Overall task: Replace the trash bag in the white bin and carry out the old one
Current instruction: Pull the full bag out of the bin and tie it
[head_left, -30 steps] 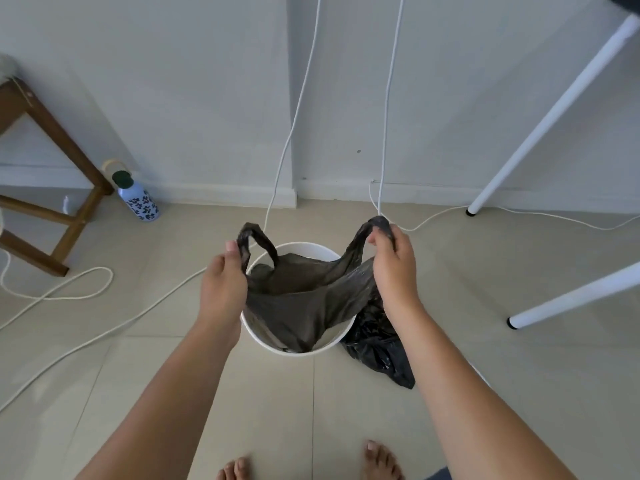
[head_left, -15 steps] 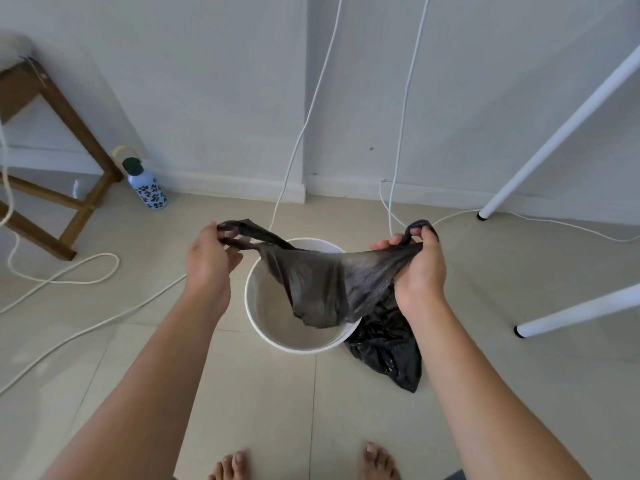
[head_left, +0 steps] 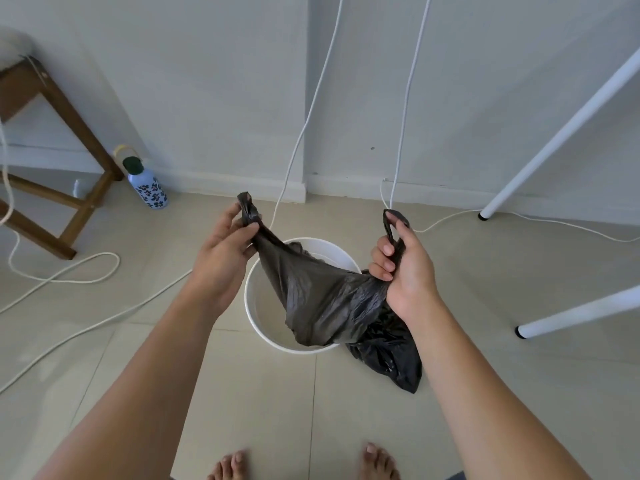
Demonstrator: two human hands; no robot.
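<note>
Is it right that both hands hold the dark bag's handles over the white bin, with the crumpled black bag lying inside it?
Not quite. The head view shows the crumpled black bag on the floor beside the white bin, not inside it. The left hand and right hand do hold the dark bag over the bin.

- I'm seeing both forearms running bare up from the bottom corners, no sleeves showing.
- I'm finding the left hand (head_left: 221, 251) and the right hand (head_left: 405, 268) bare too: no gloves, rings or watch showing.
- I'm looking at bare toes at the bottom edge, no shoes or socks.
- I'm catching a dark sliver of clothing beside the right foot, too small to identify.
</note>
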